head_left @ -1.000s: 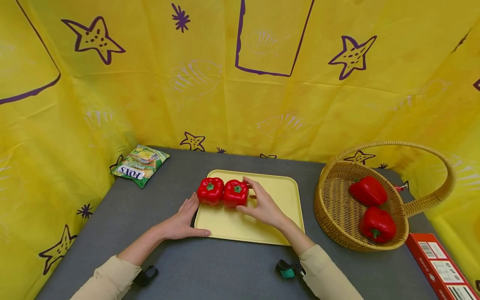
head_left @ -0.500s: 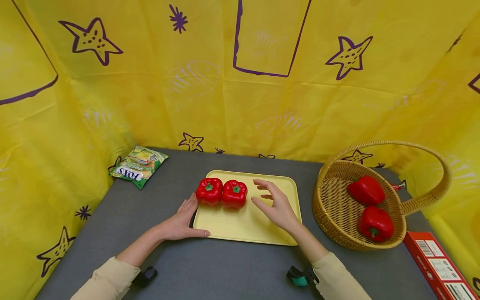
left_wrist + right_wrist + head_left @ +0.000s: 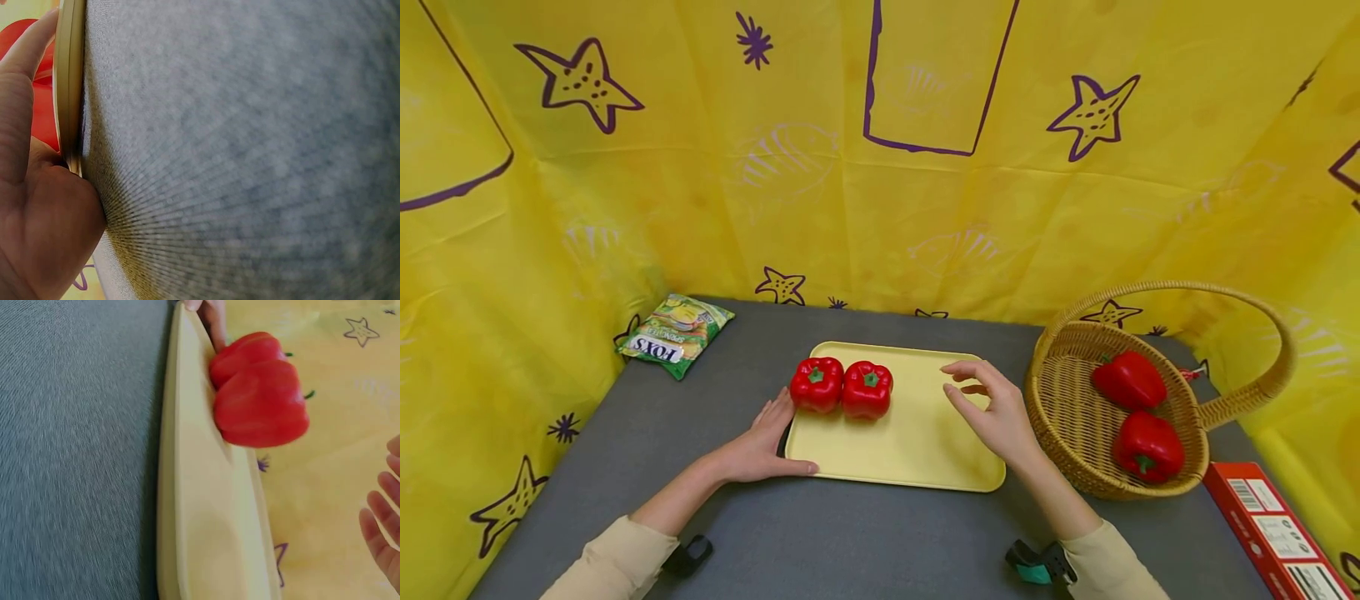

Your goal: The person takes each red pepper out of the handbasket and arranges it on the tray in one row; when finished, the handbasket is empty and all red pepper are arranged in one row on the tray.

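Two red bell peppers [image 3: 816, 387] with green stems stand side by side at the left end of a pale yellow tray [image 3: 917, 446]. My left hand [image 3: 752, 450] rests at the tray's left front corner, thumb along the front edge and fingers straight along the left side. The left wrist view shows its thumb [image 3: 22, 69] against the rim. Over the tray's right end hovers my right hand [image 3: 996, 408], fingers loosely bent and holding nothing. In the right wrist view, its fingers [image 3: 378, 519] are apart from the nearer pepper [image 3: 262, 406].
A wicker basket [image 3: 1060, 400] with a tall handle stands right of the tray, holding two more red bell peppers [image 3: 1148, 446]. A red box [image 3: 1262, 517] lies at the front right. A green Fox's packet [image 3: 676, 333] lies back left. Yellow cloth [image 3: 850, 208] surrounds the grey table.
My right hand has let go of the right-hand pepper on the tray and moved right, toward the basket. The left hand stays at the tray's corner.
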The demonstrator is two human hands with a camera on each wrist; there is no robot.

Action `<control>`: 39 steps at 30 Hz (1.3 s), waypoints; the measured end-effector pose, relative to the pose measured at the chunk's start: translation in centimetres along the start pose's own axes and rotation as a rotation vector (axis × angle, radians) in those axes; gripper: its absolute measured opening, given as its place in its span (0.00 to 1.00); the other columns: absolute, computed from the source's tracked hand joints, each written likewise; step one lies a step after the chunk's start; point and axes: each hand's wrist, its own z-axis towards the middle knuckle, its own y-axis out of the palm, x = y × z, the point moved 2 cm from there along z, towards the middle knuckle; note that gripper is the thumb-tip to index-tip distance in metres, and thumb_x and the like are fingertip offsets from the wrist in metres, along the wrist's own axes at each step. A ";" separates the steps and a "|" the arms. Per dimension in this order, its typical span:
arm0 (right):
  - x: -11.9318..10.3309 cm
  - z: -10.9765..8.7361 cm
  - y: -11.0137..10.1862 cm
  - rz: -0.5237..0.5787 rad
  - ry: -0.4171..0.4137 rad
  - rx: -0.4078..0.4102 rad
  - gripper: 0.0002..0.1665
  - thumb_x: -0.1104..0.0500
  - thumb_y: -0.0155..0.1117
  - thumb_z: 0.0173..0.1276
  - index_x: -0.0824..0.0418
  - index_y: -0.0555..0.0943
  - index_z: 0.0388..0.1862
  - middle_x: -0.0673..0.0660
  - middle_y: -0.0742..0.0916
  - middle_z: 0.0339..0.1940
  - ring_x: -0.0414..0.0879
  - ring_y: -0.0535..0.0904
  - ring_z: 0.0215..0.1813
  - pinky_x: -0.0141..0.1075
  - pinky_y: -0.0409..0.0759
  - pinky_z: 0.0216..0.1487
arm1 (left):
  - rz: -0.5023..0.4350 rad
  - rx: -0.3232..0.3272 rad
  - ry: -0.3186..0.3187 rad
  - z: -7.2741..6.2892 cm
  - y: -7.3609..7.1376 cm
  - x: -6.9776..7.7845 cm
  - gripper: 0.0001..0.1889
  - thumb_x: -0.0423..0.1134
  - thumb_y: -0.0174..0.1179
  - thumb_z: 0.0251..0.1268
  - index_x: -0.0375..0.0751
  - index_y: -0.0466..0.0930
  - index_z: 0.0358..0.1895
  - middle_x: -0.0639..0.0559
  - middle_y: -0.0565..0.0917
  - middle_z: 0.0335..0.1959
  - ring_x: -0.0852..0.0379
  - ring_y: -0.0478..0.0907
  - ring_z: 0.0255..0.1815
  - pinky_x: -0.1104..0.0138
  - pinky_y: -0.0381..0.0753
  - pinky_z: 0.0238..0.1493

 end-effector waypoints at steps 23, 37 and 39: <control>4.3 -2.1 -7.8 -0.200 0.052 0.110 0.09 0.66 0.71 0.61 0.54 0.86 0.38 0.47 0.85 0.36 0.34 0.78 0.39 0.24 0.78 0.43 | -0.002 -0.003 -0.011 0.0 0.0 0.0 0.61 0.59 0.69 0.54 0.36 0.36 0.78 0.37 0.41 0.79 0.37 0.29 0.77 0.39 0.32 0.70; 5.2 -3.0 -12.1 -0.433 0.050 -0.036 0.11 0.64 0.71 0.61 0.56 0.85 0.43 0.49 0.85 0.41 0.41 0.79 0.42 0.18 0.71 0.44 | 0.004 0.001 -0.009 0.0 0.0 0.0 0.61 0.60 0.69 0.54 0.36 0.36 0.78 0.38 0.41 0.79 0.37 0.29 0.77 0.39 0.33 0.71; 5.3 -3.1 -12.8 -0.478 0.051 -0.079 0.12 0.62 0.71 0.61 0.55 0.84 0.45 0.50 0.86 0.42 0.45 0.80 0.43 0.22 0.73 0.43 | 0.004 0.002 -0.008 0.0 0.0 0.0 0.61 0.60 0.69 0.54 0.36 0.36 0.78 0.38 0.41 0.79 0.37 0.30 0.77 0.39 0.33 0.71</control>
